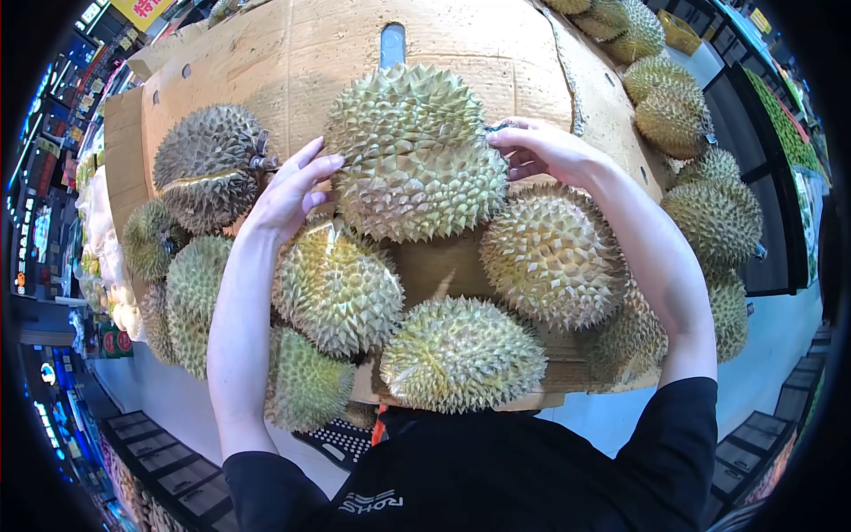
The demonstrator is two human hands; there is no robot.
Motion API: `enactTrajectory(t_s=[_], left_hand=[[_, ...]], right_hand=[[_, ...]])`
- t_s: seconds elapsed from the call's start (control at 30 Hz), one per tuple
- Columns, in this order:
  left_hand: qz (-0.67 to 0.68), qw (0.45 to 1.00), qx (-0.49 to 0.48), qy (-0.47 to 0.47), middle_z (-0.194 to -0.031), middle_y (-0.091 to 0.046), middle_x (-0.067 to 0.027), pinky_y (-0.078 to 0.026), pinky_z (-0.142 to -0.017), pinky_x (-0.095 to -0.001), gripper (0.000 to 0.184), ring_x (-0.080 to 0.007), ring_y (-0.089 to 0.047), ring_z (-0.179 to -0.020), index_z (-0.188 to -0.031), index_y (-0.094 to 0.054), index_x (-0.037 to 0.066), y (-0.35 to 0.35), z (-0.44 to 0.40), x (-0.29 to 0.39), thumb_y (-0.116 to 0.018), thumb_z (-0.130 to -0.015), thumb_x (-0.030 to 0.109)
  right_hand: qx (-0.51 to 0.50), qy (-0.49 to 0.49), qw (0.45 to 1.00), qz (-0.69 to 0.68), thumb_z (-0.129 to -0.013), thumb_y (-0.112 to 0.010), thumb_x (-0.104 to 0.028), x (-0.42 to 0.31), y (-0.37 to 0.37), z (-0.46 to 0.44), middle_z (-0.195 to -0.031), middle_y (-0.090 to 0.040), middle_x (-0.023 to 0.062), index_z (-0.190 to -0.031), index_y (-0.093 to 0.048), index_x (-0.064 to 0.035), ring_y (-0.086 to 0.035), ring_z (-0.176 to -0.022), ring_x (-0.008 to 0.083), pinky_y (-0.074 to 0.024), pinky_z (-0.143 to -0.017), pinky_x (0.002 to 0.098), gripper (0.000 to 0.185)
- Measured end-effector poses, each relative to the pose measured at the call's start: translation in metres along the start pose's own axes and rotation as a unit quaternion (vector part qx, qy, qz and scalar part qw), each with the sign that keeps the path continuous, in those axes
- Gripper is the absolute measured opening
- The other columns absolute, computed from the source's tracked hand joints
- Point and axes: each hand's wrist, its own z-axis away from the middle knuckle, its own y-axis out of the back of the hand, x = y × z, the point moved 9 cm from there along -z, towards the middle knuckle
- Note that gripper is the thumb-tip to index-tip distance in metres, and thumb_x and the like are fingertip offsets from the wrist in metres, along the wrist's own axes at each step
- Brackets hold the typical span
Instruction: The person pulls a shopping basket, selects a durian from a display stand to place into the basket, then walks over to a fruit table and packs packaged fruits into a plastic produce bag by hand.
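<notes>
- Plainly, seen from the head camera, the large durian (412,155) takes the upper middle of the frame: green going to yellow-brown, thick with broad spikes, a shallow waist across its middle.
- The left hand (295,188), left of centre, has its fingers half-curled and loosely parted, the tips against the fruit's left flank.
- The right hand (541,152), right of centre, bends its fingers at the opposite flank, up by a small dark stem end; the two hands grasp the durian between them. Whether its weight is off the board I can't tell.
- Just below lie more fruits: a yellowish durian (341,285) beside the left forearm, a browner durian (554,257) under the right wrist, and a pale green durian (464,355) at lower centre.
- A grey-brown durian (211,164) with a split along its side sits at the left of the frame, its stem pointing toward the left hand.
- Beneath is worn cardboard (470,40), creased and specked, with an oblong slot at top centre.
- Around it, a pale floor (589,421) shows at lower right, dark crates (767,191) stand at the right edge, and a yellow sign (142,11) hangs upper left.
- A black shirt (523,470) fills the bottom.
</notes>
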Motion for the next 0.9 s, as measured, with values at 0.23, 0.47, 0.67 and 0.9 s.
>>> enactTrajectory(t_s=[0.23,0.47,0.67,0.9], left_hand=[[0.000,1.000,0.008,0.006,-0.151,-0.030,-0.0189,-0.041,-0.095,-0.0343,0.104,-0.0200,-0.042,-0.128,-0.150,-0.014,-0.005,0.003,-0.002,-0.002,-0.078,-0.078,0.034],[-0.014,1.000,-0.005,0.025,-0.150,-0.032,-0.0184,-0.042,-0.093,-0.0345,0.103,-0.0196,-0.043,-0.127,-0.149,-0.015,-0.007,0.003,-0.001,0.003,-0.079,-0.078,0.030],[-0.010,1.000,0.009,0.006,-0.144,-0.040,-0.0172,-0.043,-0.091,-0.0365,0.099,-0.0194,-0.047,-0.121,-0.148,-0.021,-0.008,0.007,-0.005,0.001,-0.080,-0.077,0.028],[0.006,1.000,0.028,0.004,-0.136,-0.049,-0.0137,-0.045,-0.085,-0.0340,0.090,-0.0176,-0.051,-0.115,-0.145,-0.030,-0.007,0.006,0.002,0.006,-0.081,-0.078,0.026]], right_hand=[[-0.009,0.002,1.000,-0.021,-0.085,-0.070,-0.042,0.001,-0.001,-0.003,-0.094,-0.051,0.0006,-0.108,-0.056,-0.0074,-0.054,-0.080,0.0096,-0.0519,-0.074,0.0258,0.043],[-0.014,-0.016,0.999,-0.039,-0.086,-0.069,-0.040,0.005,-0.004,-0.002,-0.093,-0.052,-0.0001,-0.110,-0.055,-0.0077,-0.055,-0.079,0.0090,-0.0518,-0.073,0.0257,0.043],[-0.014,0.001,0.998,-0.062,-0.086,-0.070,-0.039,0.007,-0.003,-0.007,-0.093,-0.053,-0.0006,-0.109,-0.054,-0.0080,-0.055,-0.080,0.0087,-0.0495,-0.074,0.0245,0.043],[-0.008,0.002,0.998,-0.057,-0.085,-0.071,-0.040,0.010,-0.001,-0.013,-0.092,-0.053,-0.0010,-0.105,-0.055,-0.0084,-0.054,-0.078,0.0080,-0.0482,-0.073,0.0241,0.041]])
